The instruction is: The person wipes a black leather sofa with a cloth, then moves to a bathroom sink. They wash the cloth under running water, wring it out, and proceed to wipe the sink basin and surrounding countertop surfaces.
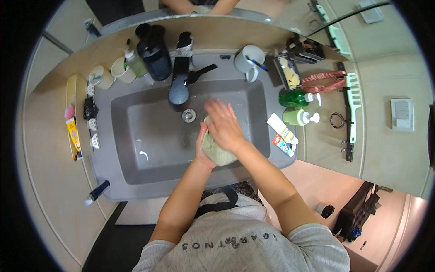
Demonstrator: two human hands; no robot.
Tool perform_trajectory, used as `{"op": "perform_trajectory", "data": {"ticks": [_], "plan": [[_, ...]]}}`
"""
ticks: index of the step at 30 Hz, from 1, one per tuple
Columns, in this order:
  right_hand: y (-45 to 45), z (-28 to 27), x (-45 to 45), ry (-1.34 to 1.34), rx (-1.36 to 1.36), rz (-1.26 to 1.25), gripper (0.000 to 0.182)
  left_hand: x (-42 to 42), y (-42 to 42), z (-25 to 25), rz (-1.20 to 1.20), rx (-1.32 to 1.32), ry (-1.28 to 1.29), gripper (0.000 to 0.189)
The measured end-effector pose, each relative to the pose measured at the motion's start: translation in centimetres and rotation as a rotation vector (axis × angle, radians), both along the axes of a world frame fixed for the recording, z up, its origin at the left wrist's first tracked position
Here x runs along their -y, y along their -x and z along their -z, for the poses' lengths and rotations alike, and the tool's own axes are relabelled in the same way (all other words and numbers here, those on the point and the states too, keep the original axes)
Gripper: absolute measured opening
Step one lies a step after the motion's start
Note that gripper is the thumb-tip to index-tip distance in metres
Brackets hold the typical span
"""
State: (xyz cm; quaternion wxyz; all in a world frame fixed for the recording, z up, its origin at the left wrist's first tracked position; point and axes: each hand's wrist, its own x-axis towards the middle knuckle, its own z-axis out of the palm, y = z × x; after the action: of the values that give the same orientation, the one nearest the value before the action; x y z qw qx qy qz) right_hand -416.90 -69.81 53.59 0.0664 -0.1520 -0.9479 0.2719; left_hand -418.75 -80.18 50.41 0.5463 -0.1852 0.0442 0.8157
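Observation:
Over the grey sink basin (153,136), a folded pale green cloth (219,154) lies between my two hands. My left hand (204,146) is beneath and beside the cloth, its palm against it and its thumb raised along the edge. On top, slightly blurred, my right hand (224,125) presses with its fingers stretched towards the faucet. The black faucet (179,88) stands behind the basin, its spout over the metal drain (189,116). Part of the cloth is hidden under my right hand.
A dark pump bottle (154,56), a small clear bottle (136,63) and cups (101,77) line the back left. A white mug (249,59), a green soap bottle (295,98), a light green bottle (295,117) and toothpaste tubes (282,144) stand or lie at the right rim.

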Motion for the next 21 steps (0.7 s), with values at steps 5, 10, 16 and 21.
{"op": "perform_trajectory", "data": {"ticks": [5,10,16,21], "plan": [[1.2,2.9,4.0,-0.047,0.122,-0.073,0.055,2.0,-0.5,4.3,-0.475,-0.330,0.068,0.054],[3.1,5.0,3.1,0.054,0.092,0.078,0.053,3.1,0.7,1.9,-0.161,-0.132,-0.085,0.056],[0.0,2.3,8.9,0.193,0.035,-0.209,0.056,1.3,-1.1,3.1,-0.972,-0.055,-0.245,0.059],[3.5,4.1,4.2,-0.046,0.112,-0.078,0.053,5.1,1.4,1.1,-0.113,-0.011,0.056,0.058]]}}
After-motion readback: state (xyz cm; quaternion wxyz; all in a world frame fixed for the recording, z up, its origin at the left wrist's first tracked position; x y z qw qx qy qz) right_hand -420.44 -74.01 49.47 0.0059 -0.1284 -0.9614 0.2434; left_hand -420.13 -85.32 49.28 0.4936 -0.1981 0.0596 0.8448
